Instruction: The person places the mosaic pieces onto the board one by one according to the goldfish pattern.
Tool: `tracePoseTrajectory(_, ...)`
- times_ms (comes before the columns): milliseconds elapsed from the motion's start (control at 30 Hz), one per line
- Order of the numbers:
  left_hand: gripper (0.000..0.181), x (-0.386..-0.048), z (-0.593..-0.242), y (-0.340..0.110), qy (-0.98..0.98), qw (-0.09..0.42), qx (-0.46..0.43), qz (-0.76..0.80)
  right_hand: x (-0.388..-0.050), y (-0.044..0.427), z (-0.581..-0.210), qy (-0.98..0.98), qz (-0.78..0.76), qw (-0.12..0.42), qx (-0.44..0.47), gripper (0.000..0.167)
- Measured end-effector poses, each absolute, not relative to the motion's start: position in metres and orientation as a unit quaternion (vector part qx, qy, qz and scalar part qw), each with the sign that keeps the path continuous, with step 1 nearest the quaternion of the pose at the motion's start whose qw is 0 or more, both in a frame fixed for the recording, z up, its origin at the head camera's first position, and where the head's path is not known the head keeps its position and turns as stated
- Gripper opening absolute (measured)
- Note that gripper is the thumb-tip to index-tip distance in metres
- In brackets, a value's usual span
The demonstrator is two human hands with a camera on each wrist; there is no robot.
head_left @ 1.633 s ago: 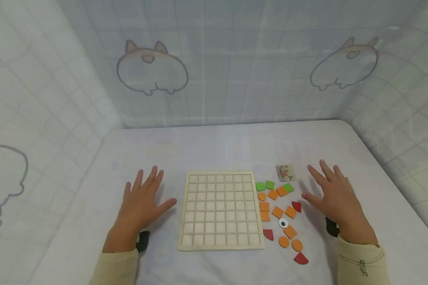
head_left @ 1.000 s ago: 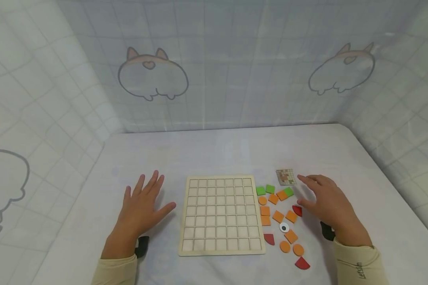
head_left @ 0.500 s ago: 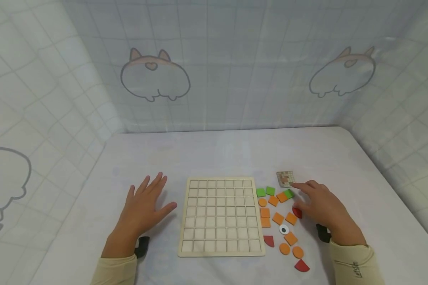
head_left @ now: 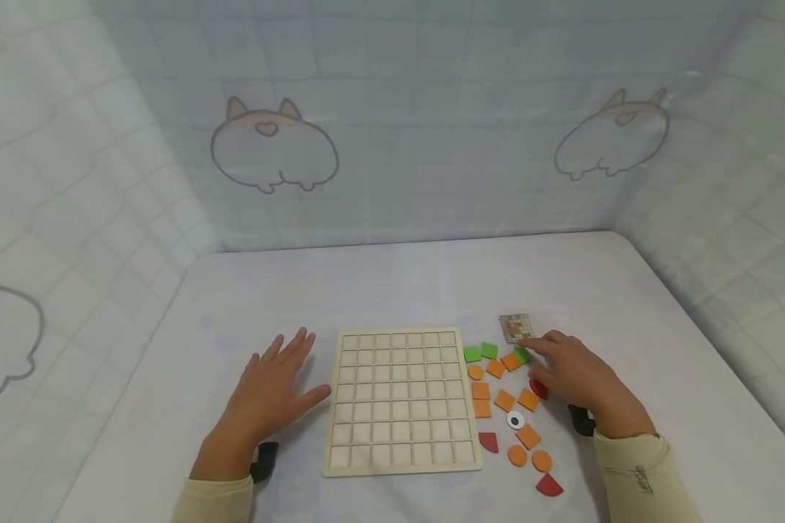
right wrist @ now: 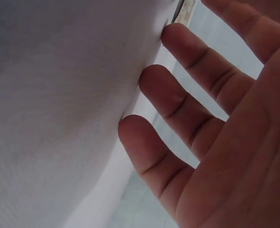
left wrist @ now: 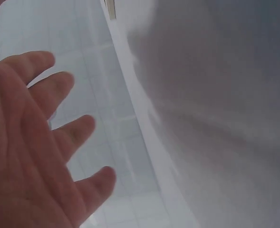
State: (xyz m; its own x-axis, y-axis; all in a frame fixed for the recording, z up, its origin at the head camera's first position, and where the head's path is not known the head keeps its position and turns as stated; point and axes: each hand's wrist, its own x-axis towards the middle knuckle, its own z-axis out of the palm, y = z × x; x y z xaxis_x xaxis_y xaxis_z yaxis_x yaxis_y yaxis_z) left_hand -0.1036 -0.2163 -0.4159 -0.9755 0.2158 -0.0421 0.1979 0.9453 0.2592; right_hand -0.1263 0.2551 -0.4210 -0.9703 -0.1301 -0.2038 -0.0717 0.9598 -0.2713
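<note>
My left hand (head_left: 268,392) is spread just left of a pale wooden grid board (head_left: 402,412), its thumb near the board's left edge. In the left wrist view the fingers (left wrist: 75,135) are parted, with nothing between them. My right hand (head_left: 572,374) reaches over the right side of the loose pieces. Its index fingertip is at the lower edge of a small patterned card (head_left: 515,327), close to a green square tile (head_left: 522,354). The thumb is by a red quarter-circle piece (head_left: 538,390), partly covered. In the right wrist view the other fingertips (right wrist: 140,137) touch or nearly touch the white cloth.
Several orange squares (head_left: 505,400) and orange discs (head_left: 517,456) lie right of the board. Among them are a white eye disc (head_left: 514,420), two more green squares (head_left: 472,354) and more red quarter-circles (head_left: 549,485). Tiled-pattern curtains (head_left: 392,160) stand behind and at both sides.
My right hand has moved left and lowered from a spread pose, its fingers drawn closer together, to the card's edge. The left hand has stayed beside the board, drifting slightly toward it.
</note>
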Motion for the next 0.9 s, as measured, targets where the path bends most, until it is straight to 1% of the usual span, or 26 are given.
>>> tracePoseTrajectory(67,0.093,-0.103,-0.417,-0.216,0.982,0.049,0.113,0.143,-0.128,0.253,-0.422,0.985,-0.125,0.107,-0.055,0.049)
tracePoseTrajectory(167,0.095,-0.104,-0.420,-0.215,0.973,0.082,0.126,0.173,-0.130,0.251,-0.422,0.986,-0.114,0.106,-0.058,0.047)
tracePoseTrajectory(267,0.100,-0.106,-0.424,-0.216,0.964,0.120,0.137,0.195,-0.131,0.250,-0.422,0.987,-0.109,0.107,-0.057,0.044)
tracePoseTrajectory(367,0.106,-0.108,-0.428,-0.218,0.957,0.143,0.147,0.206,-0.131,0.251,-0.421,0.987,-0.109,0.106,-0.060,0.039)
tracePoseTrajectory(533,0.117,-0.110,-0.430,-0.220,0.952,0.165,0.153,0.209,-0.132,0.249,-0.420,0.986,-0.110,0.109,-0.059,0.032)
tracePoseTrajectory(700,0.123,-0.112,-0.429,-0.219,0.948,0.182,0.159,0.207,-0.132,0.248,-0.420,0.984,-0.126,0.116,-0.051,0.034)
tracePoseTrajectory(900,0.127,-0.114,-0.429,-0.219,0.944,0.200,0.161,0.208,-0.133,0.250,-0.422,0.974,-0.183,0.127,-0.031,0.038)
